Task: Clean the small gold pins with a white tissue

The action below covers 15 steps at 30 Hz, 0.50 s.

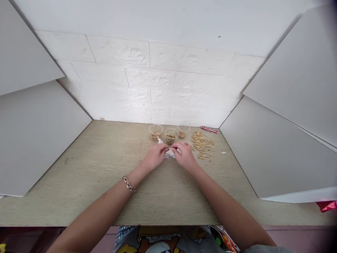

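Note:
My left hand [155, 157] and my right hand [185, 155] meet at the middle of the wooden tabletop [105, 158], their fingertips pinching a crumpled piece of white paper or film [168, 154] from both sides. Much of that white piece is hidden by my fingers. A small pale tip [179, 151] shows just beyond my right fingers, but I cannot tell what it is. Just beyond my hands stand several clear plastic cups [171, 131] holding small brass-coloured pieces.
A loose pile of thin brass rods or pins [201, 144] lies to the right of the cups. A red-and-white tube [209, 129] lies at the back edge. Fine crumbs [139, 146] are scattered on the table. White panels flank a white brick-patterned wall [150, 80].

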{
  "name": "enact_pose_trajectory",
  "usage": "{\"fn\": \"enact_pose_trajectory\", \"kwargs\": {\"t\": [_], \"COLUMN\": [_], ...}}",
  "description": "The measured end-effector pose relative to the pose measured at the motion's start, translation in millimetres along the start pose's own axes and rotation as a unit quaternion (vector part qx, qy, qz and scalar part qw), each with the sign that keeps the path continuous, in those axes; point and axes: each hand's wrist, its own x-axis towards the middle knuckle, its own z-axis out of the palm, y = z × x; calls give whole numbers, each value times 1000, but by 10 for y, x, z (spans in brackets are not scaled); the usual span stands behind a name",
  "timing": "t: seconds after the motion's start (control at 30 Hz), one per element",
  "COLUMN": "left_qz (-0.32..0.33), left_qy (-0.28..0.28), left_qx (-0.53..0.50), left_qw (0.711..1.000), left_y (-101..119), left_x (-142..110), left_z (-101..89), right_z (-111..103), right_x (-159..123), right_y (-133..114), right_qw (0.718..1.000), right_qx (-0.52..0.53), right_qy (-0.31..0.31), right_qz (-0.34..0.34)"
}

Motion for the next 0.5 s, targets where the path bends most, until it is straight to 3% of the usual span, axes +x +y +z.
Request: {"fn": "enact_pose_trajectory", "kwargs": {"t": [0.13,0.37,0.5], "left_qz": [38,-52,-52], "left_qy": [6,0,-6], "left_qx": [25,-19,0], "left_qw": [999,998,999], "left_y": [-33,42,47], "left_x": [-3,9,10], "left_z": [13,16,9], "right_z": [7,15,19], "right_x": [10,18,7], "right_y": [2,1,7], "right_qw": [1000,1000,1000], "right_qx": [20,22,1], "right_qy": [1,16,9], "right_qz": [1,-14,-26]}}
